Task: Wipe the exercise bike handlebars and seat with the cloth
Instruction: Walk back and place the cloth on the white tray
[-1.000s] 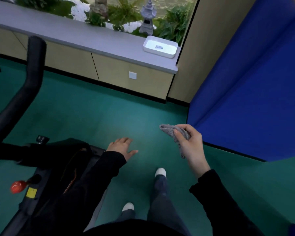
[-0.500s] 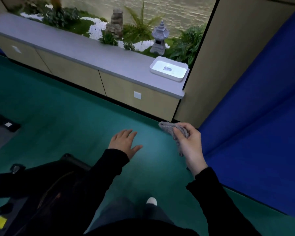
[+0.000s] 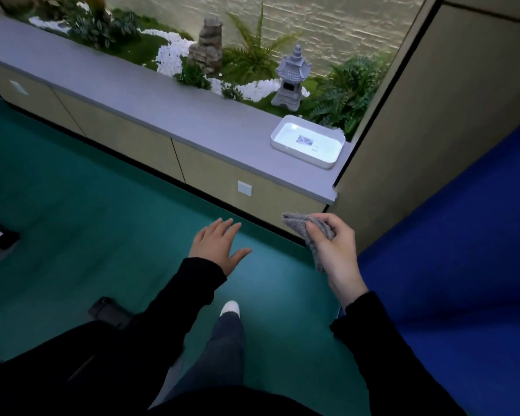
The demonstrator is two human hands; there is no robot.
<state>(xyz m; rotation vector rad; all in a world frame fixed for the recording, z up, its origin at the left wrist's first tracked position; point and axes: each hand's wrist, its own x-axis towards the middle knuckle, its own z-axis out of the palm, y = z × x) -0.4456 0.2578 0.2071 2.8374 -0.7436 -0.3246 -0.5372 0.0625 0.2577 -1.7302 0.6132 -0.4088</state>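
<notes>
Right hand (image 3: 333,250) is pinching the crumpled grey terry cloth (image 3: 308,228) (ready, probably, for wiping); left hand (image 3: 218,244) is hovering spread, empty.

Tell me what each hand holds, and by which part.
The right hand pinches the grey fuzzy cloth at its bunched middle; one corner pokes out, another end hangs below. The left hand, fingers straight, holds nothing.

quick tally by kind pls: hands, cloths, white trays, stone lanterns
hands: 2 (left hand, right hand)
cloth: 1
white tray: 1
stone lantern: 1
total: 5
</notes>
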